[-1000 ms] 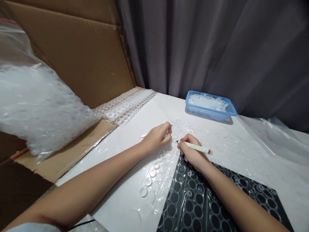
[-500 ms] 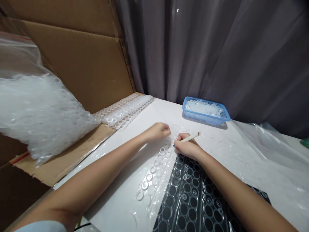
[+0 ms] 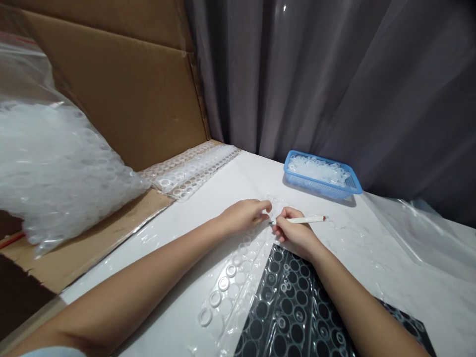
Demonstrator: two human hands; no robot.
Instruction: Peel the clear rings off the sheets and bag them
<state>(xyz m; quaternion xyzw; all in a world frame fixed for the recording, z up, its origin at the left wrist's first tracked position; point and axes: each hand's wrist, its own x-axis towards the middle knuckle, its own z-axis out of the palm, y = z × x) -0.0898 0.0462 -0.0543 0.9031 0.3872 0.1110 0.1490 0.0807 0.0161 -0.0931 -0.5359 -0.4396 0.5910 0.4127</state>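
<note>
White knife (image 3: 307, 219) pinched in the right hand (image 3: 297, 234), long axis nearly crosswise, blade (image 3: 271, 223) pointing left toward the left hand (image 3: 242, 215), its fingers (image 3: 263, 204) narrowly parted, both over a clear ringed plastic sheet (image 3: 223, 283) on the surface (image 3: 253, 173).

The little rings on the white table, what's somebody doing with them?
A person's right hand holds a white pen-like tool, its pointed tip close to a clear plastic sheet with a row of rings along it. The left hand is curled over that sheet, near the tip; I can't tell whether it holds anything. Farther back, a blue basket holds lots of clear pieces, and a bulging clear bag sits at the left.
</note>
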